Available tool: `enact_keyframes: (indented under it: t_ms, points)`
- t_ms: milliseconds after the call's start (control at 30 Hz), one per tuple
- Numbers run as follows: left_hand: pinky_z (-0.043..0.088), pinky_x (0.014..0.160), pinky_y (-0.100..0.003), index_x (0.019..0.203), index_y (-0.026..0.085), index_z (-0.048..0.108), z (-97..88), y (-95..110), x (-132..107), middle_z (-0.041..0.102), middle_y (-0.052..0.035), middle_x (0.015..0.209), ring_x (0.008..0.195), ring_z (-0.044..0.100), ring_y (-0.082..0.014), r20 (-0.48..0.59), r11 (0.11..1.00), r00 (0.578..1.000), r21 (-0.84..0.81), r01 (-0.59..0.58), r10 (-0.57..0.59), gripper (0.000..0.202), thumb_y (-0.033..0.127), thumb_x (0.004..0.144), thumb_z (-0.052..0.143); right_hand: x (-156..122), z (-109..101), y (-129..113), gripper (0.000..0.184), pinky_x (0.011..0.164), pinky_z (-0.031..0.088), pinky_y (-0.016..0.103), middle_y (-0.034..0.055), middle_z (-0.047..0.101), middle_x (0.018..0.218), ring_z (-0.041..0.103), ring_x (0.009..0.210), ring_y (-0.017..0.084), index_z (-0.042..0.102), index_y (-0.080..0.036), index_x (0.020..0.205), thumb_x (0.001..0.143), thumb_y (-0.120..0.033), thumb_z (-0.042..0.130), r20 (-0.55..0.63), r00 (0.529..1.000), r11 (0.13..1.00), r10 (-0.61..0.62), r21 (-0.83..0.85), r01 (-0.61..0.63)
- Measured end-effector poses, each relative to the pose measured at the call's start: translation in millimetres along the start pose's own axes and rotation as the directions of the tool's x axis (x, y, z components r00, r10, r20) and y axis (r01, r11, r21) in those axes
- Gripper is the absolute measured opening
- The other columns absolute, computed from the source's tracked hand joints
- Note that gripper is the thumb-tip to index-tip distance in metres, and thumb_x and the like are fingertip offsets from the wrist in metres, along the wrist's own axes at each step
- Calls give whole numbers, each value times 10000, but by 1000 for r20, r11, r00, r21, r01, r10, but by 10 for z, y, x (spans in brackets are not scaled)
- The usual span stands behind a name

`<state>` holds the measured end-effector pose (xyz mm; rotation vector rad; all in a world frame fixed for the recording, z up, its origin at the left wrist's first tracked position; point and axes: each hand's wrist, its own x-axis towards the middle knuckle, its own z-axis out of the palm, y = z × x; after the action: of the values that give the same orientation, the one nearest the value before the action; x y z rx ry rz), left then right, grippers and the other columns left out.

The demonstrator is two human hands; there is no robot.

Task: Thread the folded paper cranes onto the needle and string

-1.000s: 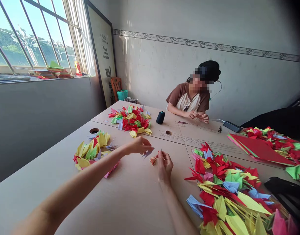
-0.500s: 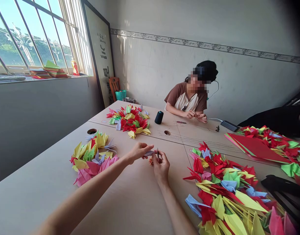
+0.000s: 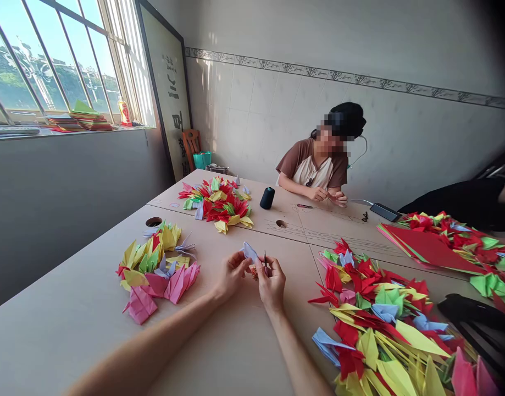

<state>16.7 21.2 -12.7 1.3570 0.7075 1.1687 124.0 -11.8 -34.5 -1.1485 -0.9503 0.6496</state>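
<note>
My left hand (image 3: 231, 276) pinches a small pale blue paper crane (image 3: 249, 252) and holds it up between my hands. My right hand (image 3: 272, 284) is shut on a thin dark needle (image 3: 265, 262), whose tip stands close to the crane. Just below the crane, a small orange-red speckled cluster (image 3: 254, 273) lies partly hidden by my fingers. Its exact material is too small to tell. A heap of folded paper cranes (image 3: 155, 269) in yellow, green and pink lies left of my left hand, and a larger heap (image 3: 371, 313) lies right of my right arm.
A co-worker (image 3: 312, 168) sits across the wooden table (image 3: 87, 291), working with both hands. Nearby are a black thread spool (image 3: 267, 198), another crane heap (image 3: 216, 204), a stack of red paper (image 3: 425, 247), a phone (image 3: 384, 212) and a table hole (image 3: 154, 221).
My left hand has come in towards my right hand, and the pale blue crane has risen between them. The view has shifted slightly, and more pink cranes show past my left arm.
</note>
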Motion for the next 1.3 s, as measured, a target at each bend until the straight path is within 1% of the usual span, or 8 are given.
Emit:
enact_keyframes:
  t_ms: [100, 233, 367, 600, 700, 867, 1067, 1300]
  points:
    - [412, 519, -206, 859, 137, 656, -16, -25, -6, 630, -35, 728, 578, 521, -104, 9, 997, 998, 62, -56, 55, 302, 421, 778, 594, 9, -6, -10, 342, 538, 507, 236, 49, 641, 821, 603, 574, 126, 577, -155, 950, 770, -443, 619, 27, 999, 1000, -18, -19, 19]
    - [432, 568, -216, 951, 144, 654, -20, -36, -39, 645, -45, 792, 618, 530, -110, 48, 991, 994, 90, -101, 97, 292, 386, 817, 558, 11, -9, -33, 294, 519, 490, 220, 8, 609, 645, 592, 532, 127, 571, -161, 837, 809, -453, 570, 83, 996, 996, -38, -83, 45]
    - [407, 503, -197, 977, 139, 633, -18, -66, -48, 638, -51, 798, 602, 532, -108, 43, 996, 998, 68, -55, 52, 306, 388, 815, 560, 0, -11, -13, 277, 512, 486, 215, 0, 594, 628, 591, 533, 127, 552, -168, 840, 833, -445, 546, 84, 994, 992, -66, -105, 75]
    - [389, 482, -187, 792, 133, 621, -23, -87, -24, 552, 8, 611, 517, 491, -82, -26, 999, 999, 43, -29, 30, 294, 426, 771, 604, -4, -22, -6, 285, 525, 468, 213, 8, 599, 643, 573, 539, 119, 549, -172, 773, 839, -449, 535, 75, 988, 964, -135, -222, 148]
    - [378, 467, -185, 811, 135, 631, -18, -48, -28, 563, 3, 624, 514, 485, -82, -32, 999, 999, 33, -10, 11, 304, 435, 765, 606, -2, -15, -21, 294, 497, 446, 208, -8, 571, 588, 543, 502, 113, 565, -167, 774, 825, -456, 551, 55, 995, 979, -89, -177, 97]
    - [376, 464, -189, 835, 132, 637, -26, -11, -34, 549, 3, 611, 503, 461, -80, -84, 999, 996, 19, -31, 32, 312, 434, 781, 583, 0, -13, -22, 286, 484, 428, 204, -5, 570, 612, 516, 499, 102, 585, -152, 849, 820, -436, 564, 75, 997, 1000, -1, -28, 3]
    - [392, 473, -195, 869, 126, 642, -36, 0, -33, 558, -6, 629, 518, 473, -88, -67, 1000, 998, 21, -16, 17, 321, 430, 794, 569, 10, -28, 9, 256, 489, 408, 194, -14, 552, 610, 481, 500, 89, 569, -156, 812, 821, -412, 568, 130, 991, 998, -6, -59, 14]
    - [417, 482, -203, 789, 112, 636, -25, 93, -44, 555, -19, 598, 549, 512, -109, -84, 1000, 996, 12, 22, -21, 380, 455, 843, 481, 3, -18, -24, 285, 462, 389, 186, -19, 538, 589, 458, 477, 86, 559, -160, 819, 830, -444, 543, 127, 991, 992, -47, -107, 60]
